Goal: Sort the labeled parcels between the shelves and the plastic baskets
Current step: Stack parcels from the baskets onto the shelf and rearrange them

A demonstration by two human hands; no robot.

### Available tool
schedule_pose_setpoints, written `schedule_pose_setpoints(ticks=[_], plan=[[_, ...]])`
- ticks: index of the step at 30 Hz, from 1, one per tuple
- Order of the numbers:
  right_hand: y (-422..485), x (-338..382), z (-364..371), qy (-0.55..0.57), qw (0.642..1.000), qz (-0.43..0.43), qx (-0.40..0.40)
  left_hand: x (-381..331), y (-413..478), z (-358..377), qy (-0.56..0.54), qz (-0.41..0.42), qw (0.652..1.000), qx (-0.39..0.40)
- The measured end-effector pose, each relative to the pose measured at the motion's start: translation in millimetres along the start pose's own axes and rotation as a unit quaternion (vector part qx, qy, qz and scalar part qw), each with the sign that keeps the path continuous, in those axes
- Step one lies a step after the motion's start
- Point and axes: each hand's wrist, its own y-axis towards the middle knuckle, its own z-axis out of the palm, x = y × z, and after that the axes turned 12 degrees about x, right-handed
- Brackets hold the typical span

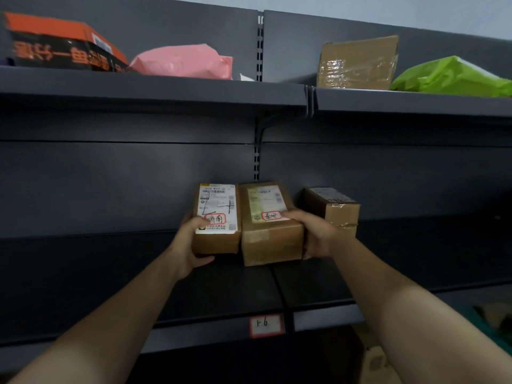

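Observation:
Two brown cardboard parcels sit side by side on the dark middle shelf [110, 273]. The left parcel [217, 239] carries a large white label with a red-framed mark; my left hand [191, 239] grips its left side, thumb on the label. The right parcel [273, 239], slightly bigger, has a yellowish label with a red-framed mark; my right hand [315, 236] holds its right side, thumb on top. The two parcels touch each other. A third small taped box [335, 206] stands just right of my right hand, deeper on the shelf.
The upper shelf [166, 87] holds an orange-and-black box [61, 45], a pink bag [182, 60], a taped cardboard box [357, 63] and a green bag [451, 77]. A red-framed tag [266, 325] marks the middle shelf's front edge. Something green lies low at the right [490, 322].

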Motion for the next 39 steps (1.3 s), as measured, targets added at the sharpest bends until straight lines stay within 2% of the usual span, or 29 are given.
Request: schedule_pose_setpoints(ticks=[3,6,11,17,23,32,36,39], plan=[[-19,-7,13,-0.006,0.998,-0.061,0.012,-4,-18,-4,-0.02,0.048,0.998,0.027],[-46,-13,33,0.019,0.993,-0.116,-0.012,-8,-41,-4,-0.021,0.078,0.995,0.065],[-93,-37,61,0.07,0.986,-0.142,-0.046,-9,-89,-8,-0.013,0.083,0.987,0.138],[-170,-62,75,0.108,0.968,-0.09,-0.207,1,-132,18,-0.013,0.056,0.972,0.226],[-278,-105,39,0.13,0.936,-0.08,-0.318,39,-160,102,0.035,-0.012,0.947,0.32],[-460,-230,-35,0.199,0.855,0.031,-0.477,176,-221,282,0.125,-0.153,0.89,0.411],[-520,-285,-64,0.22,0.823,0.08,-0.518,243,-250,347,0.137,-0.215,0.862,0.439],[-545,-315,-82,0.229,0.805,0.107,-0.536,287,-262,377,0.145,-0.239,0.855,0.438]])
